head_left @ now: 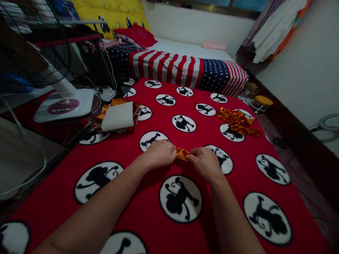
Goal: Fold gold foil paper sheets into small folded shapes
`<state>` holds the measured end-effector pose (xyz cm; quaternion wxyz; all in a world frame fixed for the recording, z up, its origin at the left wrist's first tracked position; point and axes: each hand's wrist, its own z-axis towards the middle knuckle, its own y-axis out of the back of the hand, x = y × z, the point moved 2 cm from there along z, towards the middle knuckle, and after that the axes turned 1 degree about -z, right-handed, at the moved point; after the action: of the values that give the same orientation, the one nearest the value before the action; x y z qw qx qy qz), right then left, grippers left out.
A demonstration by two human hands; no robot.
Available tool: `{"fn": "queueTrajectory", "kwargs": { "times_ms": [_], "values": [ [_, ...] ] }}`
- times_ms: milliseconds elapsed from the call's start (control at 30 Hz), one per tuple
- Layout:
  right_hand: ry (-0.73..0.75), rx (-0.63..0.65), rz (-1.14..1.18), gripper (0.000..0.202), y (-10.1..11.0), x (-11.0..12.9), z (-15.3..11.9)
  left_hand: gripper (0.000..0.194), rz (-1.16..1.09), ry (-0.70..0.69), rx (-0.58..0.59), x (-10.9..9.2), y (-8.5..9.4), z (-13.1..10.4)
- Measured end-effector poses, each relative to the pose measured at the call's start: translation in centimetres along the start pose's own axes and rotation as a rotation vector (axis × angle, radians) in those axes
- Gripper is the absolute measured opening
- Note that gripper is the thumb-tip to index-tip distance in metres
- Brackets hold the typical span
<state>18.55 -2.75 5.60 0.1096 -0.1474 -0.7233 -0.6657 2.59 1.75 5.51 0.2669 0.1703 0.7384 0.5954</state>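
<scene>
Two hands—left hand (162, 153) and right hand (205, 160)—each pinch an end of one foil strip (182, 154) over one red cloth (148, 201); beyond lie one paper stack (118, 116), one foil heap (235, 120).

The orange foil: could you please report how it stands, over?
Left hand, right hand: gripping opposite ends. Orange foil: crumpled, held between them. Foil pile: beyond right hand, apart.

The foil piece (182, 154) looks glossy and crinkled, the blanket (198, 137) matt cloth, the paper (118, 116) smooth.
</scene>
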Motion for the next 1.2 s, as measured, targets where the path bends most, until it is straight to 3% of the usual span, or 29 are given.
{"fn": "queueTrajectory", "kwargs": {
  "times_ms": [200, 367, 733, 900, 1100, 1200],
  "values": [
    [0.061, -0.081, -0.098, 0.022, 0.3, 0.1, -0.1, 0.04, -0.084, 0.062, -0.04, 0.3, 0.3, 0.0],
    [0.091, -0.135, -0.205, 0.024, 0.3, 0.9, -0.5, 0.04, 0.0, 0.081, -0.097, 0.0, 0.0, 0.1],
    [0.029, -0.318, -0.246, 0.024, 0.5, 0.9, -0.5, 0.031, 0.061, -0.043, -0.212, -1.1, -0.9, 0.1],
    [0.146, -0.265, -0.231, 0.024, 0.3, 1.1, -0.5, 0.033, 0.033, 0.099, -0.221, -0.3, -0.9, 0.3],
    [0.083, -0.295, -0.223, 0.024, 0.2, 1.1, -0.5, 0.028, 0.019, 0.027, -0.223, -0.6, -0.7, 0.3],
    [0.138, -0.268, -0.193, 0.024, 0.2, 1.1, -0.5, 0.029, 0.025, 0.074, -0.222, -0.5, -0.6, 0.2]
  ]
}}
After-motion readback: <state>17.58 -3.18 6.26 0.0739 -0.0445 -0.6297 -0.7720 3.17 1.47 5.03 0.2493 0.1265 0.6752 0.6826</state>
